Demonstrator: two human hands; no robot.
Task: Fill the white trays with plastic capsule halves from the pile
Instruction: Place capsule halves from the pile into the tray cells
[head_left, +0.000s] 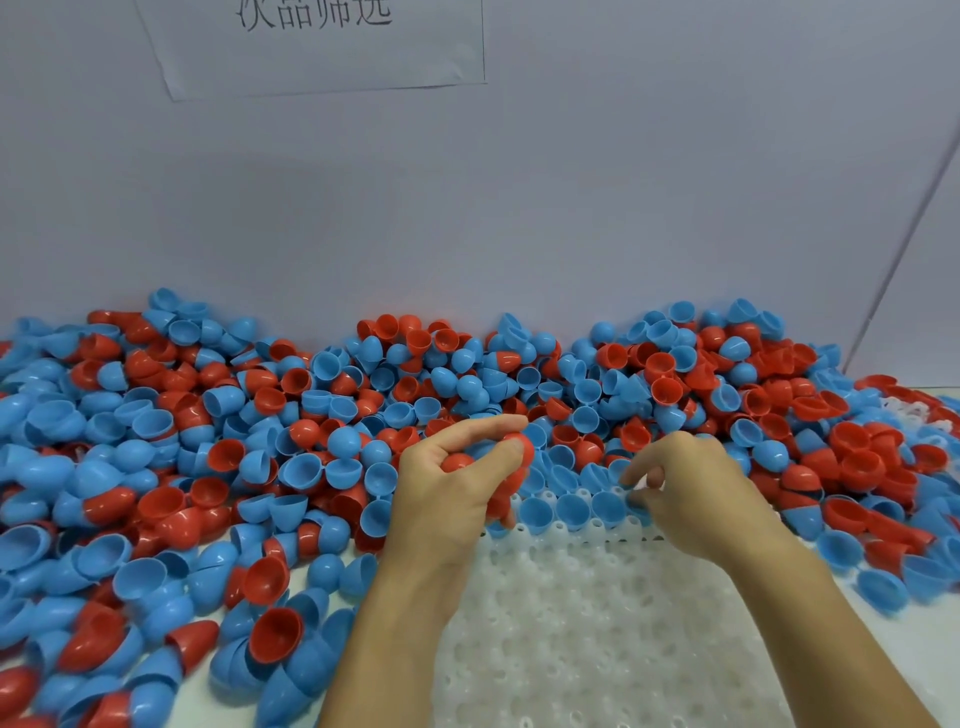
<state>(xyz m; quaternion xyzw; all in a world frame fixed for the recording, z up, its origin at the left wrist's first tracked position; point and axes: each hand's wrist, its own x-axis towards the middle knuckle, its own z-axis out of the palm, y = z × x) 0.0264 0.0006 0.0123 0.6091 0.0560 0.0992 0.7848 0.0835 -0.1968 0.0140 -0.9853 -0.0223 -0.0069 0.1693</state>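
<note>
Head view, left to right: pile of red and blue capsule halves (218, 467) spreads across the left and centre of the frame, up against the wall; left hand (447, 499), centre, fingers curled round several red halves (511, 470); white tray (597, 623), lower centre, its far row holding blue halves (571, 512); right hand (696, 499) pinches a blue half (636, 501) at that row; second tray (914, 410) at right edge, half buried.
</note>
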